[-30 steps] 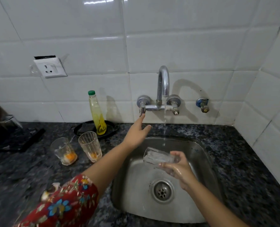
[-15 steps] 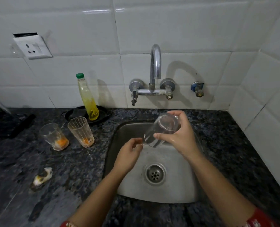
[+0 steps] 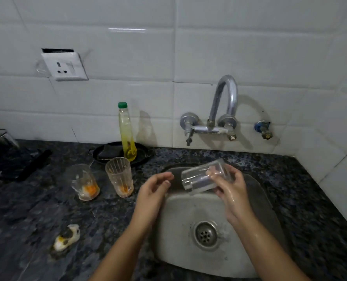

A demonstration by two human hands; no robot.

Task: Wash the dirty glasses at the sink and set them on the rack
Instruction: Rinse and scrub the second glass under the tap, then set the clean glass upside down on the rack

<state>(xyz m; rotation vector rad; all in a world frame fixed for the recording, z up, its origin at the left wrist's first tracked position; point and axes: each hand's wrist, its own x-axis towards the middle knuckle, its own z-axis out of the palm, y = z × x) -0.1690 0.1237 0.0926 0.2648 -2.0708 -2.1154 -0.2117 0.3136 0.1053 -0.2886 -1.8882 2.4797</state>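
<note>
**A:** What is the right hand (image 3: 232, 191) doing?

**B:** Its grip is closing around a clear glass (image 3: 204, 176), thumb on the near side and fingers wrapping the far side. The glass is lying tilted, almost on its side, with its mouth pointing left and slightly down. It is hanging over the back part of the steel sink (image 3: 172, 230), clear of the basin floor.

**A:** And the left hand (image 3: 153, 188)?

**B:** It is hovering just left of that grip, empty, fingers loosely curled and spread. Its fingertips are sitting near the mouth of the glass but I cannot tell whether they are touching it.

**A:** Any other glasses?

**B:** Two, standing upright on the dark speckled worktop (image 3: 36, 209), well to the left of the grip. The ribbed glass (image 3: 120, 176) is standing closer to the sink, and the smooth glass (image 3: 85, 182) is further left; both are holding orange residue at the bottom.

**A:** What is beyond the grip?

**B:** The tap (image 3: 219, 110) is sticking out of the white tiled wall, above and behind the held glass. Beyond and to the left, a bottle (image 3: 127, 132) of yellow liquid with a green cap is standing on a black tray (image 3: 103, 154). Below the right wrist, the drain (image 3: 206, 234) is sitting in the basin.
</note>
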